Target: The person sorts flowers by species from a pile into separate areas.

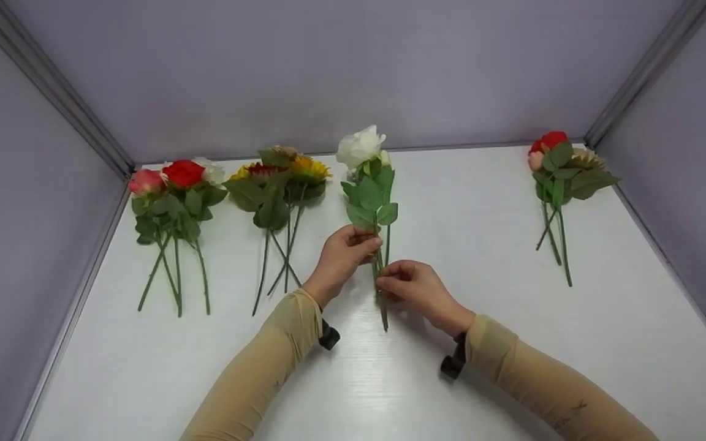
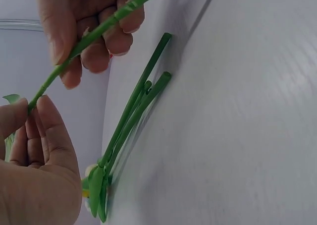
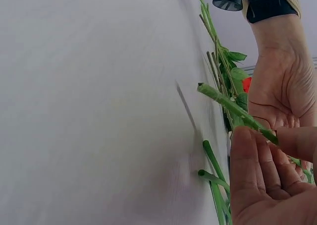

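Observation:
Both hands hold one green flower stem (image 2: 106, 26) above the white table; in the head view it runs up among leaves below a white rose (image 1: 360, 147). My left hand (image 1: 344, 257) pinches it just below the leaves, thumb against fingers. Lower down, my right hand (image 1: 417, 288) pinches the same stem between thumb and fingers, and the cut end (image 3: 210, 91) sticks out past them. Beneath, other green stems (image 2: 133, 111) lie on the table with leaves and a pale bloom, partly hidden. Which bloom tops the held stem is hard to tell.
Left on the table (image 1: 451, 392) lie a bunch of pink, red and white roses (image 1: 184, 174) and a bunch of sunflowers (image 1: 310, 168). A small bunch with a red bloom (image 1: 550, 141) lies far right. Grey walls (image 1: 353, 67) enclose the back and sides.

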Motion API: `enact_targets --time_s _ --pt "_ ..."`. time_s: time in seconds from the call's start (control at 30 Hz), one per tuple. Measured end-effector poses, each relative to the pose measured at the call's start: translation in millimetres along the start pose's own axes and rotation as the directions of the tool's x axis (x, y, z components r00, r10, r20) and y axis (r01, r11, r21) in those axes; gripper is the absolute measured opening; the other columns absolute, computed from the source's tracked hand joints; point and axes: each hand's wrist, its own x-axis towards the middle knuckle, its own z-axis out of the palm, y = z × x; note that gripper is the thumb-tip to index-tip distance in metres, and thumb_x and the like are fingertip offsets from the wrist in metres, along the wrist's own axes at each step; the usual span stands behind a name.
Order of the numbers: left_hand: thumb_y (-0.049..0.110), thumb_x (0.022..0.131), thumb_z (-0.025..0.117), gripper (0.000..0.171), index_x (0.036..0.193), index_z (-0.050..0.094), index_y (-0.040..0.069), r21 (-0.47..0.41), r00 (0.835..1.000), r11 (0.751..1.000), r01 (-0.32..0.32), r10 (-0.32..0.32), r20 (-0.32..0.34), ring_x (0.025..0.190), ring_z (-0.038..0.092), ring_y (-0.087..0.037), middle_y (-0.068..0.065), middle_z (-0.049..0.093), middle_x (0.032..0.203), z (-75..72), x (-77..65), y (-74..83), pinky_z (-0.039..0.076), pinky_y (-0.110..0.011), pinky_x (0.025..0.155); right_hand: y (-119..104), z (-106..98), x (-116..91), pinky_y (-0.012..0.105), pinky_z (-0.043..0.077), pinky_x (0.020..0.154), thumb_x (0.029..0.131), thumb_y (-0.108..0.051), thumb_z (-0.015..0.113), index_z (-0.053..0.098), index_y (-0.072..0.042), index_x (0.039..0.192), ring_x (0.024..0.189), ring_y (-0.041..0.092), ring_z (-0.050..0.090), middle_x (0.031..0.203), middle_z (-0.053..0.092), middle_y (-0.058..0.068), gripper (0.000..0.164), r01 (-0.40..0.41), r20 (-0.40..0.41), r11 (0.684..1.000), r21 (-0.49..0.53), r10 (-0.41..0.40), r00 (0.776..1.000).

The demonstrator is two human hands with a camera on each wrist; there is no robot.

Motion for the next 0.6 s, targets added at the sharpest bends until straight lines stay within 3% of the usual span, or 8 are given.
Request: enact_targets --time_s 0.27,0.43,0.6 --pt "0.019 0.096 0.075 0.031 0.121 0.069 0.001 0.022 1.0 1.0 -0.018 0.018 0.002 0.099 0.068 -0.024 -0.012 0.07 0.109 3.6 -4.5 -1.3 0.059 -0.036 0.085 0 1 0 0.035 0.061 0.074 0.094 -0.01 0.074 0.069 0.004 0.105 0.083 0.021 0.071 0.095 0.073 0.012 0.019 -0.009 -0.008 0.999 0.031 0.009 1.0" --pt "0.016 0.095 0.076 0.03 0.12 0.068 0.001 0.08 0.999 0.996 -0.032 0.031 0.014 0.099 0.068 -0.023 -0.011 0.07 0.108 5.6 -10.9 0.4 0.059 -0.035 0.085 -1 3 1 0.034 0.06 0.074 0.095 -0.008 0.072 0.068 0.003 0.105 0.084 0.021 0.071 0.095 0.073 0.012 0.015 -0.024 -0.019 0.998 0.055 0.025 0.999" --pt "0.014 0.094 0.076 0.031 0.12 0.067 -0.001 0.119 0.998 0.991 -0.056 0.055 0.011 0.097 0.069 -0.024 -0.012 0.07 0.107 -1.4 -14.0 5.4 0.06 -0.035 0.084 -2 6 3 0.038 0.061 0.078 0.096 -0.01 0.071 0.069 0.003 0.107 0.089 0.025 0.071 0.098 0.072 0.014 0.017 0.02 0.006 0.999 0.033 -0.02 1.0"
